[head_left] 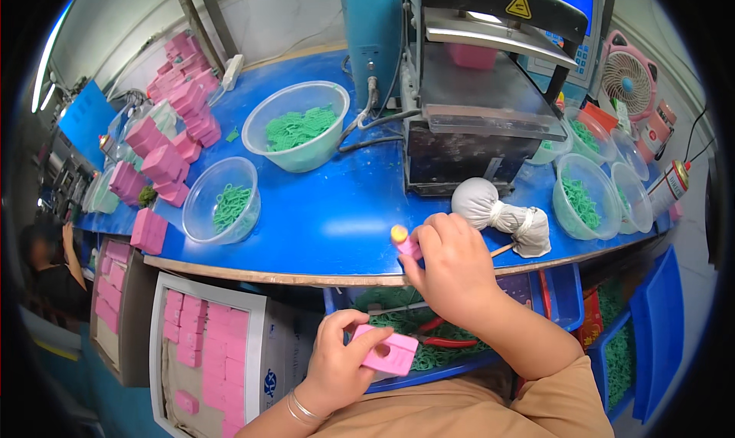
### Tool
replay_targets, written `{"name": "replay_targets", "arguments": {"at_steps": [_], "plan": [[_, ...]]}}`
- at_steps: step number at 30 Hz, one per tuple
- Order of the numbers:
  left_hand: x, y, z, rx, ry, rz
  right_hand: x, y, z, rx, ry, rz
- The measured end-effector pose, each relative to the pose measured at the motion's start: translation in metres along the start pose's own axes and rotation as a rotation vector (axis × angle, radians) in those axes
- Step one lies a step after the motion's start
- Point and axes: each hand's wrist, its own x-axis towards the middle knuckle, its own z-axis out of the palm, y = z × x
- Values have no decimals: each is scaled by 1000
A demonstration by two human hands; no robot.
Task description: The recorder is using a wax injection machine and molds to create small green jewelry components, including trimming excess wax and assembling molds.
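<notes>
Far to the left of the left fingers, pink stacks (164, 165) stand on the table; nearer those fingers, a carton (287, 327) holds more pink blocks (216, 354) in rows, with gaps between. Whether these are finished or waiting, I cannot tell. Beyond the left fingers sit a small bowl (195, 201) and a large bowl (256, 135), both part-filled with green pieces (302, 128).

The left hand (341, 357) is closed around one end of a block (400, 354), thumb across its top, the hole in its face uncovered. Just beyond the block, pliers (448, 342) lie on green pieces in a drawer (566, 308).

The right hand (453, 266) pinches a small pink piece (411, 247) with a yellow end, thumb and forefinger nearly together. The piece is well apart from the block, so work on this one looks partway: block in hand, hole open, the two not joined.

Beyond the right fingers, the press (475, 158) has a pink part (471, 56) under its upper plate. A white bag (475, 201) lies just beside those fingers; farther right, another bowl (586, 230) holds green pieces, so plenty appears left.
</notes>
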Motion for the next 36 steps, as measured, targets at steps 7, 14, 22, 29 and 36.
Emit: {"name": "replay_targets", "arguments": {"at_steps": [7,14,22,29,36], "plan": [[-2,-17,-9,43,102,61,-10,-2,-17,358,39,-175],[-3,-13,-11,36,67,125,-36,-19,-33,551,-121,-512],[-3,2,-7,-49,-78,-41,-52,-31,-11,672,-38,-349],[-3,9,4,-312,-228,-26,-65,-38,6,513,47,-232],[-13,11,8,-393,-279,-133,-63,-33,13,934,-550,253]]}}
